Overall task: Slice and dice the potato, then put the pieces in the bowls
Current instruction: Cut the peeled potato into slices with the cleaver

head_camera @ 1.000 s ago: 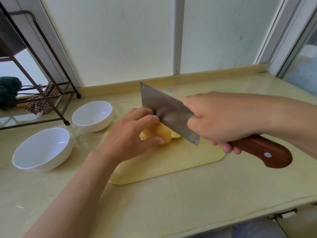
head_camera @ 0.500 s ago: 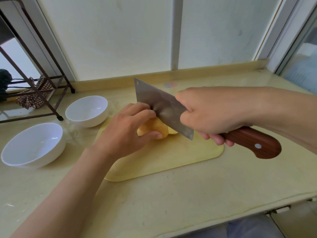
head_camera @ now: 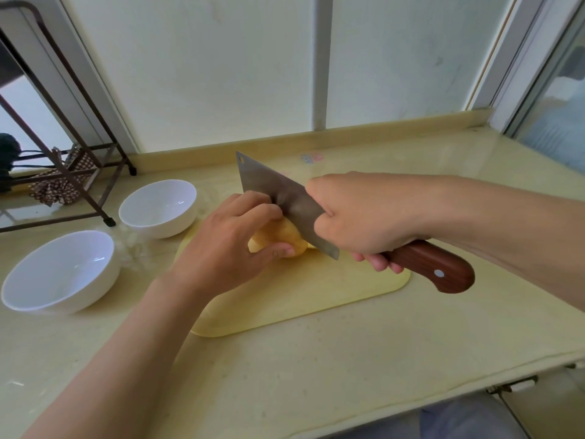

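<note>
The potato (head_camera: pixel 286 237) lay on the yellow cutting board (head_camera: pixel 348 294), toward its far left part, held down by the left hand (head_camera: pixel 228 245): fingers (head_camera: pixel 253 207) curled over its top and thumb (head_camera: pixel 280 250) pressed against its near side. Its right end alone stood exposed, and the long axis appeared to run left to right, though the hand hid most of it. The right hand (head_camera: pixel 357 217) was wrapped around the cleaver (head_camera: pixel 281 194) where the blade met the wooden handle (head_camera: pixel 433 267). The blade stood upright, its flat face against the left knuckles, its edge down at the exposed end and set roughly across that axis. Judgement: slicing in hand; the margin between edge and fingertips was narrow. The board lay bare to the right and front. The far bowl (head_camera: pixel 158 207) and the near bowl (head_camera: pixel 60 274), 2 white ones, stood left of the board, nearer the left hand; no pieces showed in either
</note>
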